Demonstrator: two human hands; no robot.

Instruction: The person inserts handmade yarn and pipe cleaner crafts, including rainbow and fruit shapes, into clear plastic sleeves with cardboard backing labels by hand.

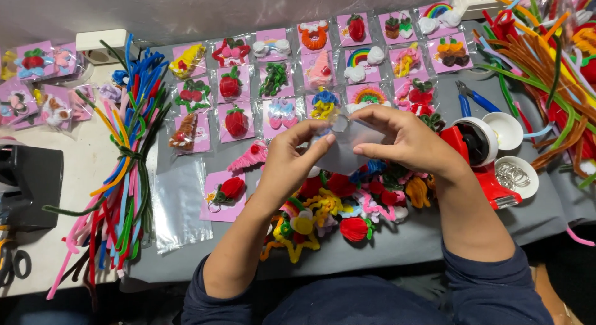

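Left hand: raised, wrist bent, fingertips pinched on small silver metal key ring.
Right hand: arched over, thumb and forefinger clamped on same ring.
Below: heap of colourful pipe-cleaner charms.

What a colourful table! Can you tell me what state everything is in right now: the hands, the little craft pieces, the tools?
Left hand: raised, fingers pinching a small metal ring.
Right hand: raised, fingertips meeting the left hand's.
Metal ring: held between both hands.
Pink cards: laid flat in rows, each bagged with a figure.
Loose figures: heaped, unpacked.
Pipe cleaner bundle: tied at the middle, lying flat.
Blue pliers: lying unused.
White dish: holding metal rings.
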